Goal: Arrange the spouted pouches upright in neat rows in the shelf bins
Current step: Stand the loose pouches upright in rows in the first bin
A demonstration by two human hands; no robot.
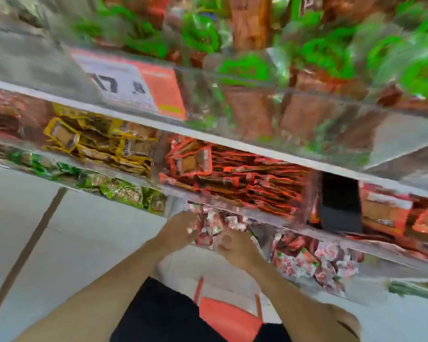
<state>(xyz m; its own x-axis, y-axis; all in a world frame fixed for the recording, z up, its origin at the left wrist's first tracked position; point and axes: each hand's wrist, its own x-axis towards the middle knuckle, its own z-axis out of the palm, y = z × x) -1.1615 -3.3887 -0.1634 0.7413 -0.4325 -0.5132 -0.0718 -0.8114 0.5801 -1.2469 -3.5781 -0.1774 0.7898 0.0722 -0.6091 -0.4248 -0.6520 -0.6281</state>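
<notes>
The frame is heavily motion-blurred. Both hands reach into a low clear shelf bin (260, 229) that holds red-and-white pouches (216, 224). My left hand (181, 227) lies against the left side of the pouch cluster, fingers curled round some of them. My right hand (234, 244) grips pouches from the near right side. To the right, in the neighbouring bin, more red-and-white pouches (314, 262) lie loosely piled. Spouts cannot be made out in the blur.
Above are bins of orange packets (240, 176), yellow packets (97, 141) and green packets (124, 191). A higher shelf carries a price tag (134, 85) and green and brown packs. An orange stool (229, 319) stands by my legs on the pale tiled floor.
</notes>
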